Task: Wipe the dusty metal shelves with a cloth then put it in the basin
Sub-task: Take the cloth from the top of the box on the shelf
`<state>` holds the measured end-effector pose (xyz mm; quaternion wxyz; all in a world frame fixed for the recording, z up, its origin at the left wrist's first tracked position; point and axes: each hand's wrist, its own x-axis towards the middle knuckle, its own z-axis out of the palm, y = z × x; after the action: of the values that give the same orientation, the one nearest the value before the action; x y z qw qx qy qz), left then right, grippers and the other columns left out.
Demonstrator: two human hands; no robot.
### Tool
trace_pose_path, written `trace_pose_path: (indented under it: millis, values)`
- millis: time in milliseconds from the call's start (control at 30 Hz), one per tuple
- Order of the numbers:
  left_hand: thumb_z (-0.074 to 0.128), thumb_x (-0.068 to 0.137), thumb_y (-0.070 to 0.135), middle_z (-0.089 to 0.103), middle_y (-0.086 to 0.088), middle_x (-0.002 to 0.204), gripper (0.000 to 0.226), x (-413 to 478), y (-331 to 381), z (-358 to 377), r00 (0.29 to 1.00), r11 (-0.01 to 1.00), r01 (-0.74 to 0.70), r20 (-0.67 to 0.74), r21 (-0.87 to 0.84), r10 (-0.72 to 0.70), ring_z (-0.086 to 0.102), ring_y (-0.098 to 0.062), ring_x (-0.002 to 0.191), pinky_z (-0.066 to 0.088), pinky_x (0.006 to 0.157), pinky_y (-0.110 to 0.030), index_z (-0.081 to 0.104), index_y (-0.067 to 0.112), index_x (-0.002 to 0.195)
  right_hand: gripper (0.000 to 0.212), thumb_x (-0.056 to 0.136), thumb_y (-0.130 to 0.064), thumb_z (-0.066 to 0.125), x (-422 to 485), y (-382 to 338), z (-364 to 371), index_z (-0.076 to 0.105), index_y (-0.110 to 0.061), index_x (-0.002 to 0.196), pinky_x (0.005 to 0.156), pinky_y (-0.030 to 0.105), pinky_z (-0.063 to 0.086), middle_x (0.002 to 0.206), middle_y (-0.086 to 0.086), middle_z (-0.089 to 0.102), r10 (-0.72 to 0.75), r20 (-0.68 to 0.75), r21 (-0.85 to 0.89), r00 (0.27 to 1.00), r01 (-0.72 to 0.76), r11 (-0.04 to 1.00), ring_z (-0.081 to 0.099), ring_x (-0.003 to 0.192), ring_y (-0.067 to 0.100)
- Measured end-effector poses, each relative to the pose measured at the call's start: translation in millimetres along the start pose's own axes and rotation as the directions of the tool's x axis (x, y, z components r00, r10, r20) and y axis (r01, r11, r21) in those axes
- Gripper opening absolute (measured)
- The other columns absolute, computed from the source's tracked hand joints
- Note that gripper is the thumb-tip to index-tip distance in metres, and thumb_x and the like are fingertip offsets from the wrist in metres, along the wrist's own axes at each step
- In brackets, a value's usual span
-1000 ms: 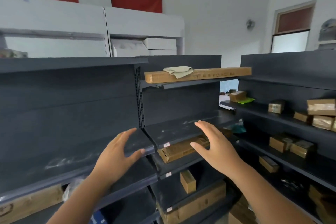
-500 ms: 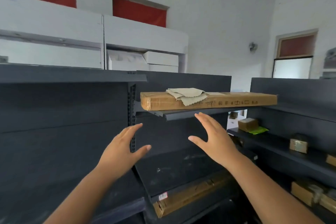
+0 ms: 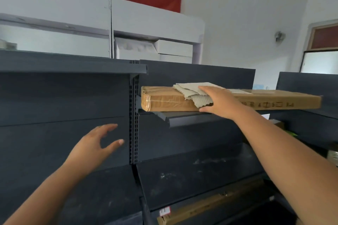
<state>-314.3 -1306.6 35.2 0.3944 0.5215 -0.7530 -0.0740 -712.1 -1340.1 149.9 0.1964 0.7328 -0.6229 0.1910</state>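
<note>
A pale grey-green cloth (image 3: 190,90) lies crumpled on a long cardboard box (image 3: 164,99), one corner hanging over the box's front. The box rests on an upper dark metal shelf (image 3: 182,117). My right hand (image 3: 219,102) lies flat on the cloth's right part, fingers on top and thumb spread below at the box's lower edge, not closed. My left hand (image 3: 93,148) hovers open in front of the left shelf unit's back panel, holding nothing. A lower shelf (image 3: 192,175) shows pale dust smears. No basin is in view.
Another long cardboard box (image 3: 210,204) lies on a shelf below, beside a price tag (image 3: 164,211). A perforated upright (image 3: 134,124) divides the two dark units. The left unit's top shelf (image 3: 73,65) juts out at head height. White cabinets stand behind.
The view has tilted up and closer to the shelves. My right hand rose from mid-air and landed on the cloth. My left hand stayed low and open.
</note>
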Motion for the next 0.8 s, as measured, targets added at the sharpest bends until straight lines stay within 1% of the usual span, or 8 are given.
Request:
trace_pose_path:
  millis: [100, 167, 333, 467, 567, 667, 733, 800]
  values:
    - [0.052, 0.07, 0.068, 0.06, 0.014, 0.117, 0.055, 0.2, 0.6, -4.4, 0.999, 0.999, 0.041, -0.025, 0.031, -0.04, 0.055, -0.006, 0.107, 0.044, 0.089, -0.033, 0.053, 0.042, 0.118, 0.056, 0.084, -0.052, 0.056, 15.5, 7.3, 0.6, 0.039, -0.039, 0.135, 0.087, 0.045, 0.034, 0.133, -0.005, 0.056, -0.064, -0.089, -0.239, 0.994, 0.041, 0.97, 0.048, 0.116, 0.022]
    - [0.052, 0.07, 0.068, 0.062, 0.016, 0.112, 0.051, 0.6, 4.0, -3.4, 0.998, 0.997, 0.058, -0.04, 0.055, -0.056, 0.057, -0.005, 0.103, 0.046, 0.088, -0.033, 0.057, 0.041, 0.113, 0.04, 0.091, -0.041, 0.048, 23.5, 11.0, -1.7, 0.045, -0.04, 0.131, 0.086, 0.045, 0.031, 0.122, -0.003, 0.061, -0.107, -0.135, -0.247, 0.985, 0.071, 0.966, 0.051, 0.11, 0.023]
    - [0.051, 0.071, 0.069, 0.065, 0.023, 0.1, 0.043, -3.9, 13.2, 11.9, 0.996, 0.994, 0.09, -0.018, 0.063, -0.089, 0.059, 0.003, 0.094, 0.05, 0.086, -0.035, 0.061, 0.042, 0.102, 0.03, 0.094, -0.036, 0.039, 40.1, 16.2, 1.3, 0.057, -0.03, 0.118, 0.085, 0.045, 0.033, 0.106, 0.002, 0.062, -0.172, -0.231, -0.158, 0.958, 0.137, 0.978, 0.057, 0.097, 0.026]
    - [0.056, 0.075, 0.06, 0.065, 0.025, 0.09, 0.026, -13.4, 18.8, 25.1, 0.994, 0.993, 0.109, -0.02, 0.05, -0.108, 0.059, 0.007, 0.086, 0.047, 0.076, -0.029, 0.063, 0.043, 0.093, 0.021, 0.09, -0.02, 0.048, 33.4, 8.5, -7.6, 0.061, -0.015, 0.105, 0.073, 0.045, 0.05, 0.099, 0.009, 0.066, -0.027, -0.499, 0.171, 0.866, 0.129, 0.977, 0.061, 0.087, 0.03]
    - [0.061, 0.081, 0.046, 0.065, 0.023, 0.09, 0.015, -17.5, 15.4, 38.5, 0.991, 0.991, 0.131, 0.018, 0.027, -0.131, 0.058, 0.008, 0.084, 0.046, 0.076, -0.031, 0.066, 0.038, 0.093, 0.019, 0.094, -0.025, 0.046, 4.8, -4.6, -20.4, 0.059, -0.011, 0.095, 0.055, 0.03, 0.05, 0.078, 0.004, 0.065, 0.152, -0.626, 0.433, 0.765, 0.179, 0.883, 0.062, 0.068, 0.014]
    - [0.061, 0.084, 0.042, 0.064, 0.024, 0.089, 0.014, -14.9, 6.2, 59.1, 0.984, 0.989, 0.144, 0.104, 0.033, -0.146, 0.057, 0.008, 0.082, 0.045, 0.071, -0.027, 0.067, 0.033, 0.093, 0.015, 0.094, -0.023, 0.05, -40.2, -20.8, -31.3, 0.06, -0.016, 0.102, 0.058, 0.007, 0.042, 0.08, -0.013, 0.061, 0.277, -0.567, 0.675, 0.776, 0.246, 0.696, 0.056, 0.068, -0.012]
    - [0.06, 0.085, 0.044, 0.063, 0.024, 0.089, 0.014, -11.5, 2.0, 77.0, 0.977, 0.99, 0.135, 0.161, 0.031, -0.138, 0.056, 0.008, 0.081, 0.043, 0.068, -0.024, 0.066, 0.034, 0.092, 0.017, 0.095, -0.023, 0.05, -73.0, -27.6, -28.3, 0.059, -0.025, 0.109, 0.071, 0.004, 0.045, 0.095, -0.018, 0.063, 0.255, -0.437, 0.768, 0.863, 0.211, 0.604, 0.057, 0.083, -0.017]
    - [0.059, 0.085, 0.045, 0.064, 0.021, 0.09, 0.013, -9.3, -2.1, 97.2, 0.968, 0.993, 0.12, 0.222, 0.017, -0.121, 0.056, 0.007, 0.081, 0.043, 0.069, -0.026, 0.065, 0.036, 0.091, 0.016, 0.096, -0.026, 0.049, -103.9, -30.9, -10.2, 0.059, -0.034, 0.104, 0.075, 0.005, 0.047, 0.099, -0.02, 0.065, 0.139, -0.206, 0.843, 0.968, 0.104, 0.528, 0.059, 0.089, -0.014]
